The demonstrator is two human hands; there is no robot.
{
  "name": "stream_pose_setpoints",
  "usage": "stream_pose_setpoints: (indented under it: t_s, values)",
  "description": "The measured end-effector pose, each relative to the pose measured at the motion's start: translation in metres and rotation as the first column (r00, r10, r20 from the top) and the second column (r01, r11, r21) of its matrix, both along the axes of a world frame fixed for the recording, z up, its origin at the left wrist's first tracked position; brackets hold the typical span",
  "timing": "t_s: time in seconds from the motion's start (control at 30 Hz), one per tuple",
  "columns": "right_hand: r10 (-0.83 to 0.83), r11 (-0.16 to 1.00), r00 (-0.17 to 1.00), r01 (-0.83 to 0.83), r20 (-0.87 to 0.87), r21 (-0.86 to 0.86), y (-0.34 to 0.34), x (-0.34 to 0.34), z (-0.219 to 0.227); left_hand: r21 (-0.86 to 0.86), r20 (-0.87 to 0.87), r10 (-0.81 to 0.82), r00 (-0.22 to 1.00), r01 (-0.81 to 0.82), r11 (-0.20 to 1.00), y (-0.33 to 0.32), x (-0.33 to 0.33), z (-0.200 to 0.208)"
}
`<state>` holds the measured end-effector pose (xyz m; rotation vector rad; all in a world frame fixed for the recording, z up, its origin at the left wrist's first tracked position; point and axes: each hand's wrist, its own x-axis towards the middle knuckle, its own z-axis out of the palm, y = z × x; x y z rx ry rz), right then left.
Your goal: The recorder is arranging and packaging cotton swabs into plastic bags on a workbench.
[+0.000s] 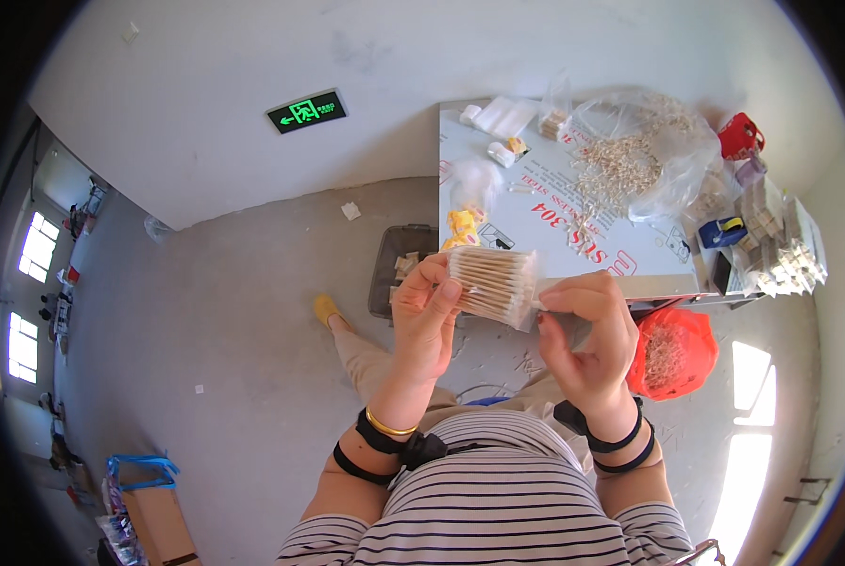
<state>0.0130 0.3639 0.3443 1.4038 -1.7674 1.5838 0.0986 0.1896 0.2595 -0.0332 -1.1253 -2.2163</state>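
Observation:
A clear plastic bag of cotton swabs (491,283) is held up in front of my body, its wooden sticks lying side by side. My left hand (424,319) grips the bag's left end, thumb in front and fingers behind. At the right end, my right hand (590,330) is closed in a pinch between thumb and forefinger on a small whitish bit at the bag's edge. Whether that bit is plastic film or a swab tip is too small to tell. Beyond the bag, loose cotton swabs (620,168) lie heaped on the metal-topped table (545,203).
A red bag (682,357) of swabs hangs or stands right of my right hand. Under the table's left edge sits a grey bin (384,274) with small packs inside. Stacked swab packs (786,236), a blue tape dispenser (721,232) and a red basket (741,137) occupy the table's right side.

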Motion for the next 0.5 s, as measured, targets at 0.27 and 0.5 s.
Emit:
stream_pose_setpoints:
  t_s: [0.27,0.5]
  values:
    - [-0.005,0.997,0.999,0.002,0.037,0.075,0.0006,-0.0031,-0.0014,-0.001,0.011,0.007,1.000,-0.007,1.000,0.0000,-0.0011,-0.0015]
    - [0.018,0.991,0.993,-0.032,0.115,0.128,0.0051,-0.0040,0.0011,-0.020,0.016,0.017,1.000,-0.017,1.000,-0.0008,-0.0001,-0.0039]
